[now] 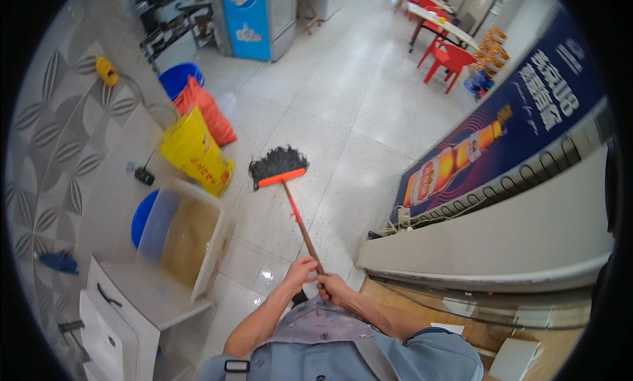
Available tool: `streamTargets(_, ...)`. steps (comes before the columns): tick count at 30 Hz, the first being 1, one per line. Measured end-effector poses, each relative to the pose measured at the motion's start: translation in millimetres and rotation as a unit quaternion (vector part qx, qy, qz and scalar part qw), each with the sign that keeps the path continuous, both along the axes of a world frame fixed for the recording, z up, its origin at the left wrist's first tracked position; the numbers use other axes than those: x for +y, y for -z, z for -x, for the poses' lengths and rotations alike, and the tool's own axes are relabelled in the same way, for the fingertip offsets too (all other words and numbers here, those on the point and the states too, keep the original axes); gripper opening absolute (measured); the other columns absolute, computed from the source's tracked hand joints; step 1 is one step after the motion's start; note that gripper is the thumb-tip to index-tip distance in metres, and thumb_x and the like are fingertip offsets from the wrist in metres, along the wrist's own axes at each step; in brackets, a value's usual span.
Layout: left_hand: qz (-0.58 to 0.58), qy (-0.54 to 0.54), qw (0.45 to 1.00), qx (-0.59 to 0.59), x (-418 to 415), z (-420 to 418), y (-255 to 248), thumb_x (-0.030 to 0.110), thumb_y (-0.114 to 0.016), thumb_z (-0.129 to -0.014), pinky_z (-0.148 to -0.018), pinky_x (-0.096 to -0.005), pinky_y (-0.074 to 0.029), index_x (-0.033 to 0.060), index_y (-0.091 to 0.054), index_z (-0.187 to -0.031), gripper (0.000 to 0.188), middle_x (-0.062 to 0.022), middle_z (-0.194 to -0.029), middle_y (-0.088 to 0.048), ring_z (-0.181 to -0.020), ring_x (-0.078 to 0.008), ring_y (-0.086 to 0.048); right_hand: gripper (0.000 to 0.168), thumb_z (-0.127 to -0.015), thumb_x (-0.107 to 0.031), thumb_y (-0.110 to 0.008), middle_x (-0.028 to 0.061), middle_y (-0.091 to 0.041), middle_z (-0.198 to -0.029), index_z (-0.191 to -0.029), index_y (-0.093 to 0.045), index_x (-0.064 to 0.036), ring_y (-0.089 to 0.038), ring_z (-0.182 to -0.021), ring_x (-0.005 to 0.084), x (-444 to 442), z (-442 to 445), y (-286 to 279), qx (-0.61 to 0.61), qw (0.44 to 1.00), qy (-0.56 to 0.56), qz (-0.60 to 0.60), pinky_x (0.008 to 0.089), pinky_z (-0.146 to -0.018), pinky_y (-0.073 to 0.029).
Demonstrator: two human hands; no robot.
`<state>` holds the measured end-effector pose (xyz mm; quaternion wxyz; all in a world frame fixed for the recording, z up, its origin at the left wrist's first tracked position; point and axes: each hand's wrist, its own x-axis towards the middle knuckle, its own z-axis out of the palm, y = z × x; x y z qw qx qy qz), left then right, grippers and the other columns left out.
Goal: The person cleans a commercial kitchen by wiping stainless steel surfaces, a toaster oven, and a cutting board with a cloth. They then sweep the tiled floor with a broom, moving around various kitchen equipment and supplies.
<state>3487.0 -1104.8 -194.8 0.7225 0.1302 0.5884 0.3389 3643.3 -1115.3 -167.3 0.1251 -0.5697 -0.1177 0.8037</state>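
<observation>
A mop [283,177] with dark strands and an orange-red head bar lies on the pale tiled floor ahead of me. Its brown wooden handle runs back to my body. My right hand [332,288] is closed around the handle near its upper end. My left hand [301,272] is at the handle just beyond the right one, fingers bent against it; whether they grip it fully is hard to tell. A patterned apron hangs below both hands.
On the left are a plastic tub [222,218] of murky water, a yellow sack [195,151], a red sack [205,111] and a blue bucket [180,79]. A refrigerator with a beer advertisement [499,119] stands right. Red chairs [447,57] and tables are farther off.
</observation>
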Motion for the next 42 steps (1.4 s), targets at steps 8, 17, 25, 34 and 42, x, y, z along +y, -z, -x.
streamTargets(8,-0.059,0.068,0.996,0.022,103.4,24.6,0.3,0.025,-0.066,-0.091,-0.083,-0.0283,-0.047,0.0053,-0.067,-0.101,0.022,-0.0018,-0.095,-0.064,-0.09,-0.0105,-0.058,0.01,-0.097,-0.014,-0.058,0.0027,-0.053,-0.076,-0.091,-0.052,-0.008,-0.048,-0.053,0.0117,113.3,30.5,4.7,0.001,1.0,-0.002,-0.002,0.027,-0.042,-0.037)
streamTargets(17,-0.089,0.025,0.993,-0.068,288.1,91.0,7.4,0.031,-0.065,-0.094,-0.081,-0.0317,-0.05,0.0074,-0.064,-0.103,0.025,-0.0025,-0.091,-0.061,-0.087,-0.0137,-0.06,0.019,-0.095,-0.014,-0.06,0.0043,-0.051,-0.068,-0.08,-0.054,-0.004,-0.047,-0.051,0.0137,303.0,97.8,24.4,0.011,0.999,0.006,-0.04,0.0285,-0.04,-0.034)
streamTargets(25,-0.029,-0.051,0.996,0.064,408.7,137.2,0.4,0.022,-0.065,-0.093,-0.085,-0.0343,-0.05,0.0071,-0.062,-0.117,0.029,-0.0048,-0.108,-0.064,-0.101,-0.0182,-0.062,0.019,-0.097,-0.015,-0.055,0.0055,-0.052,-0.066,-0.084,-0.052,-0.002,-0.048,-0.047,0.0155,519.5,149.2,73.7,-0.034,0.992,-0.103,-0.064,0.0313,-0.038,-0.04)
streamTargets(34,0.045,-0.208,0.977,-0.018,503.0,241.4,59.5,0.021,-0.067,-0.092,-0.079,-0.0379,-0.053,0.0051,-0.058,-0.124,0.036,-0.0082,-0.111,-0.063,-0.1,-0.0225,-0.065,0.023,-0.092,-0.009,-0.056,0.0135,-0.051,-0.065,-0.102,-0.048,0.01,-0.051,-0.046,0.027,753.1,270.3,133.2,-0.085,0.967,-0.205,-0.126,0.0436,-0.038,-0.041)
streamTargets(42,0.033,-0.213,0.976,-0.031,660.8,311.3,41.8,0.02,-0.064,-0.094,-0.078,-0.0389,-0.054,0.0059,-0.057,-0.12,0.03,-0.0092,-0.109,-0.064,-0.1,-0.0247,-0.066,0.038,-0.089,-0.012,-0.054,0.0194,-0.062,-0.073,-0.123,-0.05,0.005,-0.06,-0.052,0.0269,903.2,336.4,108.8,-0.197,0.848,-0.295,-0.394,0.0422,-0.043,-0.046)
